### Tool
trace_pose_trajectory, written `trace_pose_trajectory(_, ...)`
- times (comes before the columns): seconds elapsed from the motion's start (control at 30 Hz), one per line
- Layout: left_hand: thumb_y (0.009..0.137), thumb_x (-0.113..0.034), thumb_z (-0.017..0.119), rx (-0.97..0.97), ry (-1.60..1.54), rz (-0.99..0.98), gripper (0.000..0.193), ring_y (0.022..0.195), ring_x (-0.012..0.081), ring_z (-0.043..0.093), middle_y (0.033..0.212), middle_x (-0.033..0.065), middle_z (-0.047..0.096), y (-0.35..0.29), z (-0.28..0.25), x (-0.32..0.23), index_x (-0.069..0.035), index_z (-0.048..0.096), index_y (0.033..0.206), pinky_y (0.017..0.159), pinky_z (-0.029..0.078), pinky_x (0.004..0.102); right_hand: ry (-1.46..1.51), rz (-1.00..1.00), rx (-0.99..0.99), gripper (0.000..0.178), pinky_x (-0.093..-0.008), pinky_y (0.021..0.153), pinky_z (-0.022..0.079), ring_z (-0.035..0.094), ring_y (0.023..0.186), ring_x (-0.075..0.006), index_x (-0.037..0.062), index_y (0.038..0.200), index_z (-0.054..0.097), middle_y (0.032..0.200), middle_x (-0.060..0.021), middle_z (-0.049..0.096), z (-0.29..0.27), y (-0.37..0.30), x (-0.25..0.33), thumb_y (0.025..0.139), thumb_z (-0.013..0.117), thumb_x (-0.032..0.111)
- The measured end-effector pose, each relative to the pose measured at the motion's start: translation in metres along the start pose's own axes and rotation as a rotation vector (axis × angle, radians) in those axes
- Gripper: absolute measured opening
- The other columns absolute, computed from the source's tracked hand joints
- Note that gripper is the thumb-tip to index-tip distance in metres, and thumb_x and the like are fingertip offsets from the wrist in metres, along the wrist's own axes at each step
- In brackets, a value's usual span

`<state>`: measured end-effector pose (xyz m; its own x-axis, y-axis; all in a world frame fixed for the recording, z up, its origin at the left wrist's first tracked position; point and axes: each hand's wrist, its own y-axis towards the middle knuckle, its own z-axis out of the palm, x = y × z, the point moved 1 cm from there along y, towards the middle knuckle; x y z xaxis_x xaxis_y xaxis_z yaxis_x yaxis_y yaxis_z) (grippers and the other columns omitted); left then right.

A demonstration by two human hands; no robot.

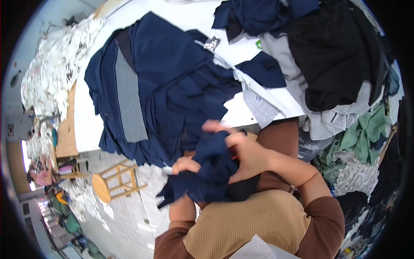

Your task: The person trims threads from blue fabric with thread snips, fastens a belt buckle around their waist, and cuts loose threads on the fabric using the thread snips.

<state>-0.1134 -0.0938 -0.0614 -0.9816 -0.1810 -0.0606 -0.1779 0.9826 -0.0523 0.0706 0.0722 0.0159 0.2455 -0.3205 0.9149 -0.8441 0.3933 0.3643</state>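
A crumpled bundle of navy fabric (211,162) is between my hands, over my lap at the table's front edge. My left hand (186,165) is closed on its left side, with the forearm partly hidden under the hanging cloth. At the upper right of the bundle, my right hand (246,151) curls around it, its fingertips smeared by motion. Something small and red shows under the right palm; its kind is hidden. Just beyond the hands lies a large pile of navy garment pieces (172,64), with a grey strip (128,97) across its left part.
On the white table (239,110) lie a grey fabric piece (258,105), navy scraps and black cloth (336,52). Green and white cloth heaps (360,134) sit at the right. A wooden stool (117,181) stands on the floor at left, with white cloth piles (58,64) farther off. Another person (42,176) is at far left.
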Motion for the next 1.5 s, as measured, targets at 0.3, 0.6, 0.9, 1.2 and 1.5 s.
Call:
trace_pose_trajectory(0.3, 0.082, -0.027, 0.059, -0.838, -0.388, 0.315, 0.046, 0.127, 0.0386, 0.033, 0.141, 0.0274, 0.025, 0.066, -0.167, -0.059, -0.011, 0.045, 0.123, 0.102, 0.027, 0.0478, 0.252, 0.156, -0.540, 0.053, -0.0291, 0.081, 0.044, 0.054, 0.088, -0.0124, 0.0021, 0.119, 0.049, 0.091, -0.0045, 0.058, -0.111, 0.094, -0.007, 0.067, 0.061, 0.002)
trace_pose_trajectory(0.6, 0.076, -0.026, 0.062, -0.634, -0.566, 0.905, 0.035, 0.099, 0.0361, 0.043, 0.110, 0.0207, 0.040, 0.111, -0.153, -0.073, -0.007, 0.053, 0.104, 0.088, 0.037, 0.0465, -0.169, -0.162, -1.371, 0.054, -0.0240, 0.042, 0.043, 0.054, 0.049, -0.0145, 0.0040, 0.099, 0.030, 0.081, -0.0115, 0.050, -0.342, 0.087, 0.014, 0.074, 0.074, 0.022)
trace_pose_trajectory(0.9, 0.070, -0.025, 0.066, -0.485, -0.501, 0.909, 0.026, 0.071, 0.0337, 0.053, 0.080, 0.0141, 0.054, 0.085, -0.116, -0.044, -0.004, 0.060, 0.085, 0.073, 0.046, 0.0452, -0.338, 0.173, -1.237, 0.016, -0.0233, 0.071, 0.044, 0.052, 0.077, -0.0100, 0.0038, 0.096, 0.047, 0.085, -0.0051, 0.057, -0.131, -0.088, -0.164, 0.086, 0.059, 0.008)
trace_pose_trajectory(1.2, 0.085, -0.029, 0.057, -0.581, 0.138, -0.411, 0.030, 0.128, 0.0393, 0.031, 0.133, 0.0116, 0.044, 0.204, -0.067, 0.104, -0.020, 0.058, 0.114, 0.094, 0.010, 0.0726, -0.580, 0.381, -1.041, 0.024, -0.0274, 0.079, 0.046, 0.062, 0.087, -0.0173, 0.0008, 0.106, 0.053, 0.094, -0.0105, 0.063, -0.114, -0.083, -0.157, 0.083, 0.059, 0.007)
trace_pose_trajectory(1.5, 0.089, -0.024, 0.048, 0.155, -0.657, 0.963, 0.018, 0.121, 0.0259, 0.045, 0.122, 0.0075, 0.054, 0.104, -0.075, -0.098, -0.016, 0.059, 0.101, 0.099, 0.024, 0.0615, -0.416, 0.360, -1.072, 0.019, -0.0237, 0.076, 0.045, 0.056, 0.083, -0.0116, -0.0017, 0.101, 0.053, 0.089, -0.0068, 0.060, -0.115, -0.087, -0.160, 0.087, 0.058, 0.011)
